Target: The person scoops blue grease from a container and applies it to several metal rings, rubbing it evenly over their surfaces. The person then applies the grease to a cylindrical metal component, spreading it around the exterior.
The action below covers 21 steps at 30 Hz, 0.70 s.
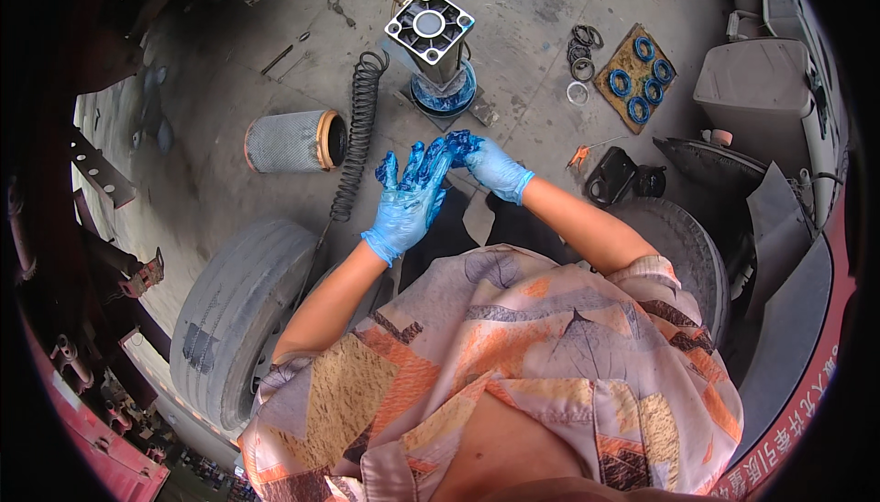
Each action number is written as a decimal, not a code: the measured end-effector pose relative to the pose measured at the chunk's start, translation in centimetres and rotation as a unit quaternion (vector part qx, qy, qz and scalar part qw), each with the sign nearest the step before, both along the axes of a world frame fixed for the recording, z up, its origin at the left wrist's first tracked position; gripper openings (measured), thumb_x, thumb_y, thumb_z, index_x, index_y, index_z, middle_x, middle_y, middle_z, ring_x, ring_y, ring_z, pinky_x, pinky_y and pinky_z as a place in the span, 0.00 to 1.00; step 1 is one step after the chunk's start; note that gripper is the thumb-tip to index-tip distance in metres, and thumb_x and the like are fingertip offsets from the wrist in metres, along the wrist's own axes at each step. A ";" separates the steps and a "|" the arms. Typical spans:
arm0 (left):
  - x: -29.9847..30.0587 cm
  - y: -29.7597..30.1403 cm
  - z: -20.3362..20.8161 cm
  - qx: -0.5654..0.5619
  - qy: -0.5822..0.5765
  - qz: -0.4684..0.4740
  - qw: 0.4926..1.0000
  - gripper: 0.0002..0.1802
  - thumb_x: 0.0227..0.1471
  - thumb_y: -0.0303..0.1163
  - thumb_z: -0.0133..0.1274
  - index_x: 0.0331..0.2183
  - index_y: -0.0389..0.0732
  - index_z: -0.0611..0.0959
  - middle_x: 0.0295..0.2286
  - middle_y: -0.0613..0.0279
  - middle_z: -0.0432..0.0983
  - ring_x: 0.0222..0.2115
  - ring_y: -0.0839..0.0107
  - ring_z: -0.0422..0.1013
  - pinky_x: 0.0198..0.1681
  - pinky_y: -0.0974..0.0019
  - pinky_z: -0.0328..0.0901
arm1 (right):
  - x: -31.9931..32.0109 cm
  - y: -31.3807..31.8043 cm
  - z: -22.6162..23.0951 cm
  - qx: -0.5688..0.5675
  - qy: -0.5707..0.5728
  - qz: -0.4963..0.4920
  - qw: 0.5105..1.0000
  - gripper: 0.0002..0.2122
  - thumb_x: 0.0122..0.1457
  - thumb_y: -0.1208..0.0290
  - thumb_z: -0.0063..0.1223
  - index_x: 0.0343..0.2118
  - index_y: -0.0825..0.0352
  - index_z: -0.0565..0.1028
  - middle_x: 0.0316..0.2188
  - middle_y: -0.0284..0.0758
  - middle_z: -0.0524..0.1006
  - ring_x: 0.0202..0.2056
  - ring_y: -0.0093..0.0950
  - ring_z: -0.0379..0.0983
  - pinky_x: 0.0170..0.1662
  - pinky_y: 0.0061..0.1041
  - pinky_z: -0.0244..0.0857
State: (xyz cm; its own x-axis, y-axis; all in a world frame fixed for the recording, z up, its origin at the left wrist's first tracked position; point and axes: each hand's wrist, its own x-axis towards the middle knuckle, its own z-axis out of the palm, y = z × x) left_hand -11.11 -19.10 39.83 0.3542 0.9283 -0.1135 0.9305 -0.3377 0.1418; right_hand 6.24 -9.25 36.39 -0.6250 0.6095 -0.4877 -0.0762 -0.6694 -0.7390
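Note:
Both hands wear thin blue gloves with dark blue grease smeared over the fingers. My left hand (408, 199) is open, palm up, its fingers stretched and spread. My right hand (490, 163) meets the left fingertips with its fingers bent together and thick with grease. Whether it holds anything besides grease I cannot make out. Just beyond the hands stands a round container of blue grease (466, 89). Above it rises a grease pump (428, 23) with a square metal top.
A black coiled hose (357, 126) and a cylindrical air filter (291, 143) lie left. Large tires (234, 309) flank me. To the right, grease-coated bearings (653, 91) rest on a brown board (616, 80), near loose rings (582, 69), an orange-handled tool (579, 155) and a grey bin (752, 85).

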 end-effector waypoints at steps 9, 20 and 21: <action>4.2 5.0 -10.1 -0.057 -0.139 0.019 0.989 0.40 0.53 0.29 0.51 0.65 0.46 0.56 0.62 0.53 0.55 0.63 0.50 0.52 0.64 0.44 0.40 | 6.1 5.3 -13.4 0.160 -0.154 0.031 0.975 0.08 0.59 0.76 0.46 0.36 0.65 0.79 0.31 0.35 0.79 0.35 0.26 0.74 0.43 0.26 0.67; 1.4 10.1 -28.3 0.027 -0.192 0.110 0.975 0.31 0.50 0.32 0.55 0.56 0.38 0.70 0.49 0.48 0.72 0.49 0.51 0.69 0.52 0.54 0.62 | 3.3 12.9 -30.7 0.401 -0.425 0.118 0.803 0.12 0.57 0.69 0.43 0.37 0.65 0.78 0.37 0.50 0.78 0.39 0.50 0.75 0.42 0.45 0.69; 1.6 10.6 -29.4 0.026 -0.185 0.134 0.973 0.30 0.50 0.32 0.56 0.55 0.37 0.71 0.47 0.48 0.73 0.46 0.51 0.70 0.50 0.55 0.64 | 2.9 13.2 -32.2 0.407 -0.440 0.128 0.790 0.12 0.56 0.69 0.44 0.37 0.66 0.78 0.37 0.50 0.78 0.39 0.50 0.76 0.42 0.45 0.70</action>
